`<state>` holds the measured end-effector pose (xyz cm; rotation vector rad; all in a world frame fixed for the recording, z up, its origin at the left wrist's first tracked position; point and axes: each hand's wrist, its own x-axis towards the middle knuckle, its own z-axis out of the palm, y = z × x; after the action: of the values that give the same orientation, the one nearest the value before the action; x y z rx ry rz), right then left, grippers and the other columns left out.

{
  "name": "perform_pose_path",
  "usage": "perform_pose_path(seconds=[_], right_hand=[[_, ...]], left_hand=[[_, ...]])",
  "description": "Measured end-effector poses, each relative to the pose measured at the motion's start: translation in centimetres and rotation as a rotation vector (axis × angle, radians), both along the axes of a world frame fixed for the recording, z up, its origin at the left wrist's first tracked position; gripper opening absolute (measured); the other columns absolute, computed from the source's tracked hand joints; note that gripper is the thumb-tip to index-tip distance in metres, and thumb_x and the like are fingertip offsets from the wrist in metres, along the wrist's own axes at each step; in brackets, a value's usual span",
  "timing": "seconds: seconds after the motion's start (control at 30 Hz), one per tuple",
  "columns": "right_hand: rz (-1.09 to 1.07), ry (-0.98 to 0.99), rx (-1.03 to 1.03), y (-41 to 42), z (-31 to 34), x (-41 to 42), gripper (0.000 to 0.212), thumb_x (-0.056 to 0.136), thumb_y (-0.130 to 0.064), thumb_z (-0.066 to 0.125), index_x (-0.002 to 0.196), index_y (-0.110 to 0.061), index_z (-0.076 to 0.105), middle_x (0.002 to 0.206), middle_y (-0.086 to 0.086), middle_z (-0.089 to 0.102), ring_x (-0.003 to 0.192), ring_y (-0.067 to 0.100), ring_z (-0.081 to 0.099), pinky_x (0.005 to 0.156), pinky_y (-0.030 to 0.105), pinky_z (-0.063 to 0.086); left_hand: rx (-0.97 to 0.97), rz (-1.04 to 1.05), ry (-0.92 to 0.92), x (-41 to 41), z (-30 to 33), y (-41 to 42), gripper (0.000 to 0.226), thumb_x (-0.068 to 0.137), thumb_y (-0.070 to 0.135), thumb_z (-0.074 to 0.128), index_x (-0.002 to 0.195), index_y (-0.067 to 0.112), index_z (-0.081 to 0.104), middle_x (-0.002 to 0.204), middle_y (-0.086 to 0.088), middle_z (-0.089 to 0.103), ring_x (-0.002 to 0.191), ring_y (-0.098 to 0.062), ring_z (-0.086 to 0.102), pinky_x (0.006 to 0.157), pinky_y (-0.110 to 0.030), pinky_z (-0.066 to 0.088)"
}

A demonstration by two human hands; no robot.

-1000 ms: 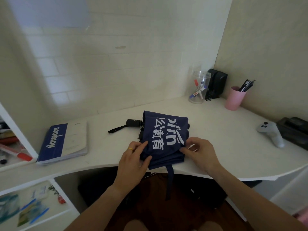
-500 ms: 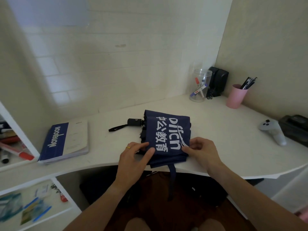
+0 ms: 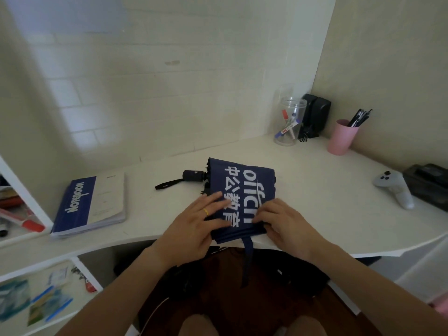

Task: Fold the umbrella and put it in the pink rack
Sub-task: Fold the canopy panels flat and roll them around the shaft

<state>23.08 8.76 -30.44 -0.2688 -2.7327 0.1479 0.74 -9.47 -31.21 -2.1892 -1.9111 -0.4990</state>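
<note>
The navy umbrella [image 3: 240,187] lay near the tabletop [image 3: 315,180] edge (strap dangling); the left hand [image 3: 194,229] pressed spread fingers flat on its canopy, keeping the pleats down, while the right hand [image 3: 283,224] pinched the fabric's near edge

The dark blue umbrella [image 3: 240,190] carries white print: the Latin letters "offcn" beside the Chinese characters 中公教育, partly covered by the hands. The blue cover of the notebook [image 3: 91,204] reads "Notebook" in white; its smaller print is too small to read.
</note>
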Motion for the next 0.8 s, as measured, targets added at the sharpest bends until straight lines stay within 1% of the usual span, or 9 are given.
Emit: perform_pose_path(seconds=[0.1, 0.2, 0.3, 0.37, 0.43, 0.5, 0.63, 0.7, 0.8], right_hand=[[-0.030, -0.080, -0.080, 0.5, -0.6, 0.3, 0.028, 0.095, -0.018, 0.055, 0.117, -0.028, 0.068, 0.121, -0.012, 0.062, 0.115, 0.006, 0.051, 0.099, 0.025, 0.047], [-0.103, -0.033, -0.195, 0.3, -0.5, 0.0, 0.019, 0.097, -0.035, 0.056, 0.106, -0.030, 0.072, 0.112, -0.016, 0.064, 0.106, 0.001, 0.053, 0.093, 0.021, 0.047], [-0.179, -0.050, -0.246, 0.6, -0.1, -1.0, 0.032, 0.097, -0.048, 0.051, 0.090, -0.026, 0.073, 0.093, -0.013, 0.066, 0.087, 0.003, 0.057, 0.079, 0.025, 0.050], [-0.198, -0.101, -0.243, 0.7, 1.1, -1.9, 0.030, 0.095, -0.047, 0.057, 0.084, -0.024, 0.073, 0.084, -0.010, 0.067, 0.077, 0.006, 0.059, 0.073, 0.031, 0.052], [-0.200, -0.254, -0.251, 1.2, 3.1, -2.8, 0.025, 0.092, -0.044, 0.063, 0.084, -0.023, 0.073, 0.084, -0.007, 0.072, 0.076, 0.010, 0.064, 0.073, 0.032, 0.054], [-0.209, -0.347, -0.254, 2.4, 5.2, -4.4, 0.025, 0.092, -0.044, 0.063, 0.089, -0.022, 0.074, 0.090, -0.005, 0.076, 0.081, 0.011, 0.068, 0.078, 0.031, 0.056], [-0.339, -0.094, -0.231, 7.1, 7.8, -9.0, 0.033, 0.094, -0.035, 0.061, 0.124, -0.022, 0.064, 0.123, 0.000, 0.068, 0.110, 0.019, 0.062, 0.098, 0.039, 0.050], [-0.310, -0.254, -0.225, 8.9, 8.1, -11.3, 0.055, 0.094, -0.030, 0.061, 0.145, -0.017, 0.046, 0.144, 0.005, 0.056, 0.129, 0.025, 0.052, 0.109, 0.039, 0.040], [-0.265, -0.421, -0.220, 9.8, 7.6, -13.5, 0.058, 0.087, -0.024, 0.070, 0.141, -0.014, 0.052, 0.132, 0.007, 0.065, 0.121, 0.028, 0.058, 0.104, 0.038, 0.044]], left_hand=[[-0.190, 0.066, -0.042, -0.2, 1.2, 0.2, 0.044, 0.094, 0.027, 0.046, 0.134, 0.036, 0.061, 0.154, 0.012, 0.045, 0.144, -0.006, 0.033, 0.124, -0.034, 0.020], [-0.200, 0.196, -0.142, 0.8, 1.7, 1.0, 0.053, 0.100, 0.051, 0.022, 0.121, 0.036, 0.068, 0.137, 0.017, 0.060, 0.124, 0.001, 0.052, 0.117, -0.031, 0.028], [-0.121, 0.298, 0.056, 2.5, 1.6, 2.3, 0.055, 0.099, 0.059, 0.019, 0.108, 0.031, 0.065, 0.112, 0.011, 0.068, 0.102, -0.009, 0.062, 0.107, -0.037, 0.039], [-0.052, 0.290, 0.160, 3.2, 1.0, 2.7, 0.031, 0.097, 0.045, 0.045, 0.118, 0.028, 0.060, 0.119, 0.002, 0.064, 0.111, -0.017, 0.059, 0.111, -0.040, 0.039], [-0.080, 0.195, 0.183, 3.7, 0.8, 2.7, 0.048, 0.090, 0.031, 0.063, 0.137, 0.027, 0.053, 0.145, -0.004, 0.051, 0.137, -0.024, 0.045, 0.118, -0.041, 0.032], [-0.158, 0.067, 0.155, 3.4, 0.6, 2.8, 0.064, 0.092, 0.019, 0.063, 0.150, 0.027, 0.039, 0.164, -0.001, 0.026, 0.150, -0.022, 0.027, 0.120, -0.039, 0.029], [-0.285, 0.043, 0.031, 3.2, 0.6, 2.8, 0.069, 0.096, 0.015, 0.053, 0.157, 0.031, 0.023, 0.169, 0.005, 0.008, 0.153, -0.017, 0.018, 0.120, -0.033, 0.025], [-0.319, 0.044, 0.026, 3.3, 0.6, 2.8, 0.071, 0.096, 0.015, 0.053, 0.157, 0.031, 0.021, 0.169, 0.004, 0.006, 0.153, -0.018, 0.015, 0.121, -0.035, 0.024], [-0.324, 0.043, 0.017, 3.2, 0.5, 2.7, 0.071, 0.096, 0.013, 0.051, 0.157, 0.032, 0.020, 0.169, 0.005, 0.003, 0.154, -0.018, 0.011, 0.123, -0.037, 0.023]])
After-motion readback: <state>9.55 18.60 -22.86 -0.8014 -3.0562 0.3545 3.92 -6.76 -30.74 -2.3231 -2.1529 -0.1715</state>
